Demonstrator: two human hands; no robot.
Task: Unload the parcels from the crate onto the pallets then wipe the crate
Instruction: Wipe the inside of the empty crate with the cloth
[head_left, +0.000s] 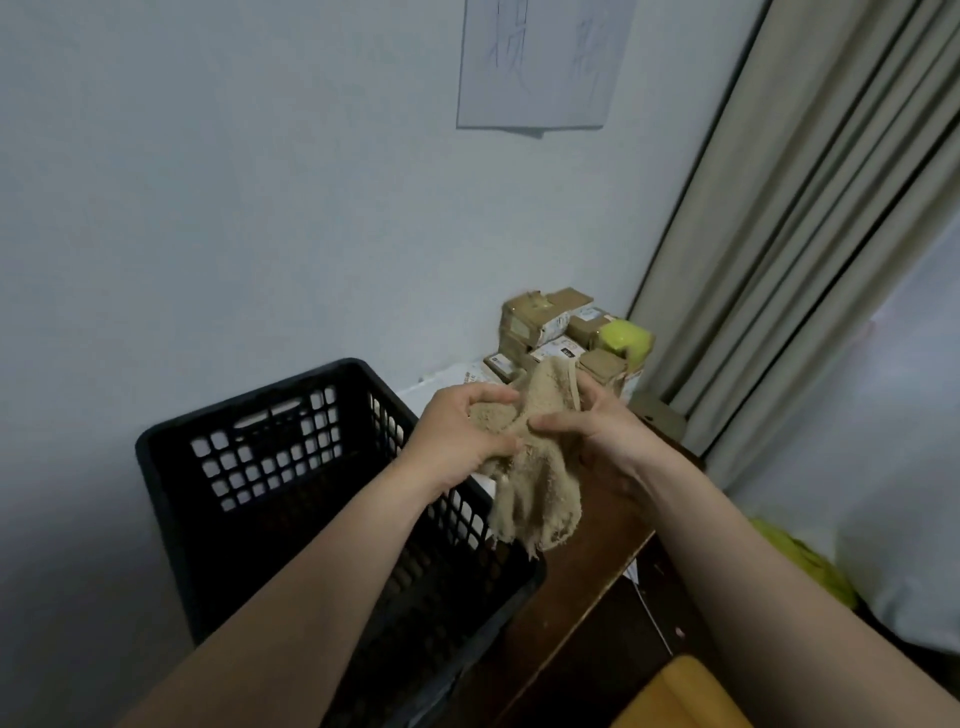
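Cloth (524, 467), beige and frayed, is hanging bunched above the right rim of the black crate (270, 452); left hand (462, 436) is gripping its left fold, right hand (597, 431) is pinching its right side. Parcels (561, 338) are sitting stacked beyond the crate, beside the curtain (779, 208)

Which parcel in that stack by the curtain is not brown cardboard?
The yellow-green parcel at the right, nearest the curtain. The others around it are brown cardboard boxes, some with white labels.
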